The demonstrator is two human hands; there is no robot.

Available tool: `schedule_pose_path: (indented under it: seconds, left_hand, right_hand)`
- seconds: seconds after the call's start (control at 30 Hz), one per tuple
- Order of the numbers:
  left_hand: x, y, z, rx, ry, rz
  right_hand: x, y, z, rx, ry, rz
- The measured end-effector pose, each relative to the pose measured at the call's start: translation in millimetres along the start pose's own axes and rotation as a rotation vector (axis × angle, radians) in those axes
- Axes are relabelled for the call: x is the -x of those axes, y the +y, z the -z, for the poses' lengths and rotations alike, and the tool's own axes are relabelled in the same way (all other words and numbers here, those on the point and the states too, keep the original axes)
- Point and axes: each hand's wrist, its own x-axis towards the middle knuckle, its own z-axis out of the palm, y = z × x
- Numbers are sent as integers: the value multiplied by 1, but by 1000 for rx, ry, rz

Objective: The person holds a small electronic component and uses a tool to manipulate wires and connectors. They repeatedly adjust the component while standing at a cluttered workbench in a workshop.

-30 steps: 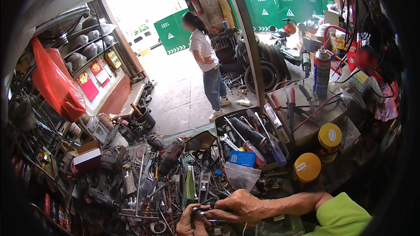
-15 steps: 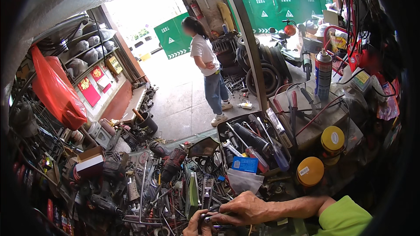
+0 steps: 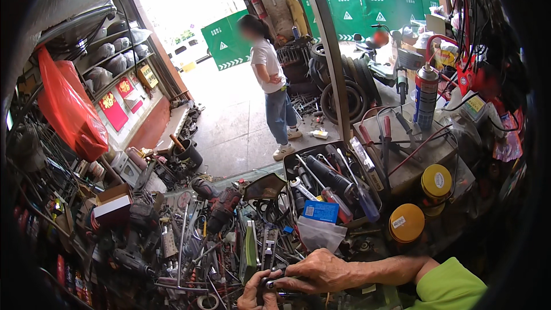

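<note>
Close to the lower edge, my left hand [image 3: 252,294] is closed round a small dark metal part [image 3: 269,284] with a shiny round end. My right hand [image 3: 320,271] reaches in from the right, its fingers pinched on the same part. Fingers cover most of it, so I cannot tell its exact kind. Under and beyond my hands lies a heap of loose tools and metal pieces. A clear plastic bag [image 3: 319,234] and a blue card [image 3: 321,211] lie just past my right hand.
A tray of screwdrivers [image 3: 367,204] stands ahead, with yellow-lidded tubs [image 3: 407,223] and a spray can [image 3: 425,97] to the right. Cordless drills [image 3: 222,209] lie among the tools. A red plastic bag [image 3: 72,103] hangs at left. A person [image 3: 267,74] stands beyond the bench.
The view has shifted slightly. Both hands stay together on the dark part, which sits a little higher in the picture. The standing person keeps much the same pose.
</note>
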Motion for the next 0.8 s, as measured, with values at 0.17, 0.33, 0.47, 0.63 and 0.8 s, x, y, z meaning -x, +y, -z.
schedule_pose_path:
  seconds: [0.17, 0.33, 0.47, 0.63, 0.8]
  left_hand:
    - [1, -1, 1, -34, 8, 37]
    - [1, 0, 1, -37, 7, 42]
    - [-1, 6, 1, -43, 0, 45]
    - [-2, 10, 1, -64, 8, 39]
    - [-1, 7, 1, -45, 13, 49]
  right_hand:
    - [2, 6, -4, 3, -34, -19]
    - [2, 8, -4, 4, -66, -22]
    - [0, 1, -4, -34, -1, -43]
    - [-1, 0, -3, -51, -11, -40]
    - [0, -1, -3, -39, -12, -45]
